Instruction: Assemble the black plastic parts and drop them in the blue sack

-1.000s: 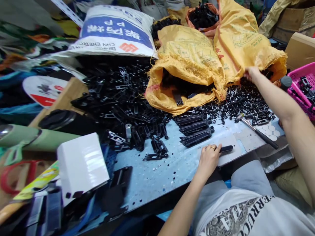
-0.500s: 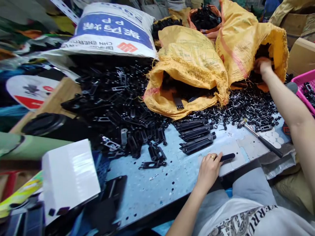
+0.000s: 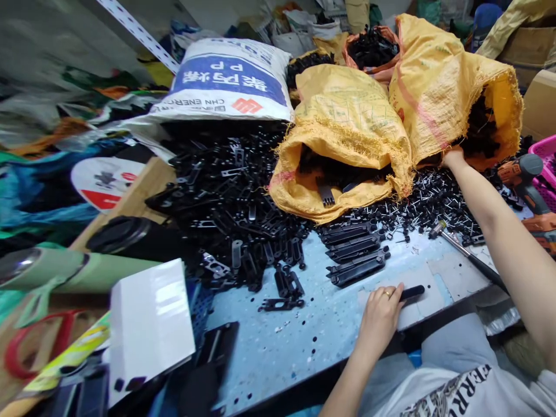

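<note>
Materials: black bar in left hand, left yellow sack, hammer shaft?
Black bar: likely plastic, smooth and dark; coated metal possible.
Left yellow sack: probably matte woven plastic, frayed fibrous rim.
Hammer shaft: apparently polished metal, bright silvery glint.

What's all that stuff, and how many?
Flat worktable: one, blue, centre
Woven sacks: two, yellow, table's back
Printed sack: one, white-blue, back left
Open sack: one, orange, back
Plastic part heap: one, black, table's left
Pin heap: one, black-silver, table's right
Long plastic parts: several, black, middle
Hammer: one, black-silver, right
Power drill: one, orange-grey, right
Plastic basket: one or more, pink, right
Flat rectangle: one, white, left
Clutter: uncounted, mixed, left and back
Left grip: one, holding slim black piece
Right grip: one, partly hidden, at right sack
</note>
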Available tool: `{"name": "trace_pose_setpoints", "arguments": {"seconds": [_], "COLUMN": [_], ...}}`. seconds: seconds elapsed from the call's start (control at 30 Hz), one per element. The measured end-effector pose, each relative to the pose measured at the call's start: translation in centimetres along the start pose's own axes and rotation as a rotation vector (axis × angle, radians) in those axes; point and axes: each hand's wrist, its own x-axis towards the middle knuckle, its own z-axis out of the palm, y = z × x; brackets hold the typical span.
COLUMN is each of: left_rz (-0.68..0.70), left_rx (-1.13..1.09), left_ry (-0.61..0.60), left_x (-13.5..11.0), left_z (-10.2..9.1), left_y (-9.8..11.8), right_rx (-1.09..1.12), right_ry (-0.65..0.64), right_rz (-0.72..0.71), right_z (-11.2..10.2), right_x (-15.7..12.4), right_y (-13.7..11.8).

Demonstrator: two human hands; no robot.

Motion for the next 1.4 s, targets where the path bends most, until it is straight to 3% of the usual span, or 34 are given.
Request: {"name": "trace_pose_setpoints", "arguments": {"seconds": [0.1,0.2,0.33,0.43,0.67,0.83,0.9,0.97,1.07,1.13,1.23,1.4], "left_rz": [0.015,-0.001,-0.066,-0.105,-0.205,-0.401,-0.445,-0.408,-0.255,-0.144,-0.051,-0.024], "left_rx": [0.019,0.055,0.110,0.067,-0.397,-0.952,-1.053,-0.995,-0.668,-0.442,-0.224,-0.084], "left_ry": [0.007,0.025,0.023,0.015,0.374,0.392,0.371,0.356,0.287,0.121,-0.118,-0.122], "left_x": [0.3,0.6,0.8,0.6,1.8,3.8,3.8,3.4,2.6,2.4,2.7,3.2], "left_z": [0.0,-0.2,-0.2,0.0,-0.6,-0.8,-0.7,-0.7,-0.9,-1.0,-0.9,-0.2], "left_y": [0.1,0.3,0.4,0.5,2.4,4.7,5.3,5.2,4.0,3.1,2.7,3.1], "right_rx": [-0.225,-0.383,-0.573,-0.541,-0.412,-0.220,-0.158,-0.139,-0.178,-0.216,-0.235,-0.258], "right_ry": [-0.056,-0.040,0.107,0.175,0.051,-0.208,-0.273,-0.317,-0.422,-0.465,-0.471,-0.397], "right_rz": [0.035,-0.009,-0.271,-0.441,-0.611,-0.751,-0.785,-0.828,-0.962,-0.984,-0.909,-0.839], "right_z": [-1.4,-2.6,-3.9,-4.9,-6.4,-5.0,-4.1,-3.2,-2.0,-1.2,-0.2,0.1], "right_x": [-3.8,-9.5,-17.3,-21.7,-28.8,-33.1,-34.3,-35.0,-35.1,-35.0,-34.9,-35.8], "right_y": [0.8,2.4,4.9,5.4,1.4,-2.1,-2.8,-2.8,-1.9,-1.2,-0.9,-1.4]}}
